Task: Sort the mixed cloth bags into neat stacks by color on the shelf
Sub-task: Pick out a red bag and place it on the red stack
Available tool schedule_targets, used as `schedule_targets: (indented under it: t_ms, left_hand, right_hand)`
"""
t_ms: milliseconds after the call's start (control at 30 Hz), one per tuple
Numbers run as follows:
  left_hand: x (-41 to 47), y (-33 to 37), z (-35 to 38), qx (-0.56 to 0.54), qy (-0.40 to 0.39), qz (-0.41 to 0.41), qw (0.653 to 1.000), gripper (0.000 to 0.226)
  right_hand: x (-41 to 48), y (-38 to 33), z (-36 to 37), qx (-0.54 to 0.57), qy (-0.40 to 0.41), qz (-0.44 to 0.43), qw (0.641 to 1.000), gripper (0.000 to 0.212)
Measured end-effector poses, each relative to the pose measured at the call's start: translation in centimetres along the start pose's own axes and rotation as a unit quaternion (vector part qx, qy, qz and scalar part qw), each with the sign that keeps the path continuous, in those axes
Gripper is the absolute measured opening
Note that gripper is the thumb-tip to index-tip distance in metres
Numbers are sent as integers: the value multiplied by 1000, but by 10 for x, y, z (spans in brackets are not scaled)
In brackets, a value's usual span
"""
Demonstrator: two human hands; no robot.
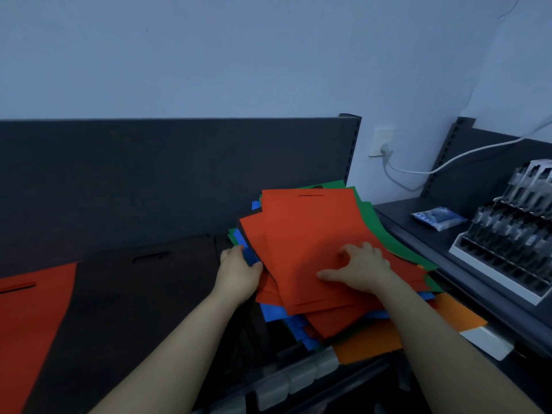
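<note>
Early days, I judge: red bag (35, 309) and black bag (143, 294) lie left; my left hand (239, 271) grips the pile (373, 339), right hand (363, 268) pinches its top bag (310, 228).

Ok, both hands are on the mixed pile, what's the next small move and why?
Probably lift the top red bag with the right hand, whose fingers curl on it, while the left hand grips the pile; another red bag lies far left.
</note>
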State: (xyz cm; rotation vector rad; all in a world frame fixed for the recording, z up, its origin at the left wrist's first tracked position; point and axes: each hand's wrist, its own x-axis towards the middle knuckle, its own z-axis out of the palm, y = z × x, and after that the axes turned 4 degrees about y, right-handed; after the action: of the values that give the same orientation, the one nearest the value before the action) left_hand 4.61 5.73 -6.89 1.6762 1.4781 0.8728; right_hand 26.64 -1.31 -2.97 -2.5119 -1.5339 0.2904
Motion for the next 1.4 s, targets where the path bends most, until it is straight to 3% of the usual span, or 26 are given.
schedule_targets:
  t_ms: [200, 300, 367, 467, 633, 767, 833, 900, 1000, 1233, 1300, 1400]
  left_hand:
    - [-15, 10, -1, -64, 9, -35, 997, 64]
    - [-21, 9, -13, -65, 28, -51, 996, 79]
    - [-25, 7, -21, -72, 48, -60, 994, 90]
    - [-27, 1, -29, -102, 68, -95, 988, 76]
    - [-34, -6, -30, -163, 24, -138, 977, 37]
    - [-36, -12, -39, -130, 40, -139, 981, 40]
    - [-35, -14, -46, -131, 57, -153, 978, 44]
    - [-35, -13, -50, -138, 50, -164, 975, 43]
    - [-36, -12, -50, -151, 9, -171, 974, 33]
    - [-44, -10, -41, -194, -69, -157, 966, 50]
    - [-45, -12, -41, -195, -59, -150, 968, 57]
    - [-45, -9, -45, -209, -21, -136, 968, 59]
  right_hand:
    - [-8, -19, 12, 30, -6, -72, 997, 74]
    - [-11, -21, 12, 133, -20, -106, 985, 67]
    - [-10, -15, 8, 109, 35, -84, 990, 72]
    - [-12, -6, 7, -25, 73, -8, 997, 85]
    - [-14, -13, 9, 69, 22, -53, 996, 90]
    - [-13, -9, 2, 187, 27, -42, 981, 78]
    - [-12, -4, -1, 99, 70, -10, 993, 80]
    - [-12, 0, 0, 23, 53, 9, 998, 86]
    - [-10, -1, 3, 96, 10, 3, 995, 82]
    - [-9, -9, 1, 162, 7, -17, 987, 42]
    - [-9, -8, 2, 197, 19, -26, 980, 30]
    - [-8, -10, 0, 258, 48, -51, 964, 27]
